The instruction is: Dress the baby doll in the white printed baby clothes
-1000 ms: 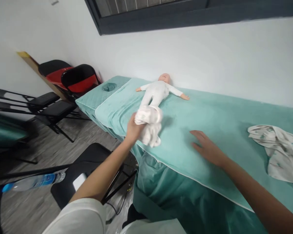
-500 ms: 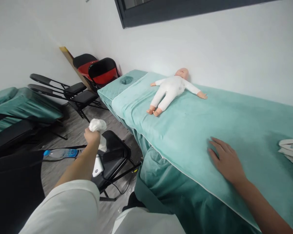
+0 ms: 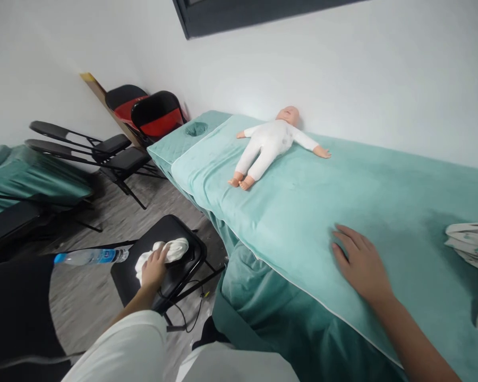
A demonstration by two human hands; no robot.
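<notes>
The left hand's (image 3: pixel 153 271) grip is curled over a bunched white cloth (image 3: pixel 177 250), grasping it on the seat of a black chair (image 3: pixel 169 225) just beside the bed (image 3: pixel 302 223). The right hand (image 3: pixel 362 265), fingers extended and holding nothing, is over the bed's near side. A doll (image 3: pixel 271 139) lies face up on the bed toward its wall side; a patterned cloth (image 3: pixel 472 241) lies at the bed's right. Left of the bed, past the chair's seat, is a water bottle (image 3: pixel 90 257).

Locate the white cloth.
In the head view, the white cloth is left of centre, over the black chair seat, with the left hand on it and the bottle to its left.
</notes>
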